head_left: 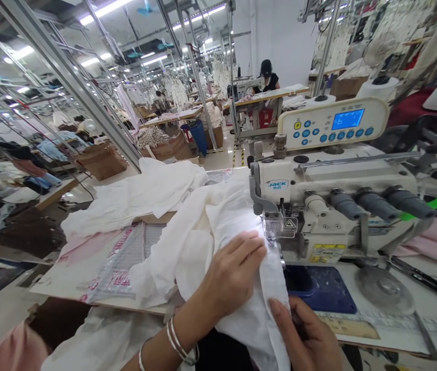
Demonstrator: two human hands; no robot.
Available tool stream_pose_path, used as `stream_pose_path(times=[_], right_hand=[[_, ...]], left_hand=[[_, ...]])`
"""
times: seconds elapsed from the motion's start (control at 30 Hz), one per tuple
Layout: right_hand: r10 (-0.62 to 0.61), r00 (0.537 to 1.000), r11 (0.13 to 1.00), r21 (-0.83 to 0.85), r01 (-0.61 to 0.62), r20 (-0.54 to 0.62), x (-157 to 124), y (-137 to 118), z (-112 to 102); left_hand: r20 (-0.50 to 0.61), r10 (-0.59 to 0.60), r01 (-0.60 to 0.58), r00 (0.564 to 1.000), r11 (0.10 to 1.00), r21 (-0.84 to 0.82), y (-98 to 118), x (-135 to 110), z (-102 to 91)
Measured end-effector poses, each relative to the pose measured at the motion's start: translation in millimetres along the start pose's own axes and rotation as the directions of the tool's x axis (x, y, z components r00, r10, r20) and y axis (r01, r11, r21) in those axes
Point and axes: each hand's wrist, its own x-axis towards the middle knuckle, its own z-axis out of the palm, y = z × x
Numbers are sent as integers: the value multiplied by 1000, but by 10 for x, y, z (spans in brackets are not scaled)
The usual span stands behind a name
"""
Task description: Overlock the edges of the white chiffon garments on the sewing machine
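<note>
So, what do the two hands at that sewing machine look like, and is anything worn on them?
Both are ungloved. Slim, silver-coloured bangles circle the forearm just behind the left hand; no sleeve shows there. I see no rings on either hand, though some fingers of the right hand are hidden, and its wrist is out of the picture.

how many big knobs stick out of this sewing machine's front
4, in a row across the sewing machine: a pale knob leftmost, then the first grey knob, the middle grey knob and the rightmost grey knob.
</note>
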Motion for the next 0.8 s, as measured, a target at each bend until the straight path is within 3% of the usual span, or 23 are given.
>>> stream_pose_path(times=[0.1,0.2,0.3,0.47,0.57,0.63,0.67,0.73,0.8], right_hand=[[-23,1000,999,42,23,-9,37,-85,16],[-58,998,996,62,60,-30,40,-112,32],[-73,996,995,59,75,-42,41,-94,38],[-54,997,992,109,60,-56,109,-147,31],[13,1000,970,245,-8,-18,134,-190,27],[66,997,937,339,-78,46,113,-173,51],[89,993,923,368,-112,80,92,-147,81],[110,982,904,394,-164,155,30,-74,182],[106,968,895,403,-192,225,-55,13,318]], left_hand=[[-15,7,-7,1000,1000,28,-69,34,-28],[-51,65,-61,997,995,84,5,9,-66],[3,96,-96,995,991,91,86,-37,-73],[42,48,-48,998,999,13,16,-7,-28],[-72,-70,68,995,997,-29,-145,-41,-71],[-131,-283,282,950,959,-30,-295,-148,-153],[-102,-411,409,906,912,-40,-376,-223,-202],[110,-603,611,790,789,-60,-525,-390,-298],[386,-640,696,664,718,-8,-635,-526,-374]])
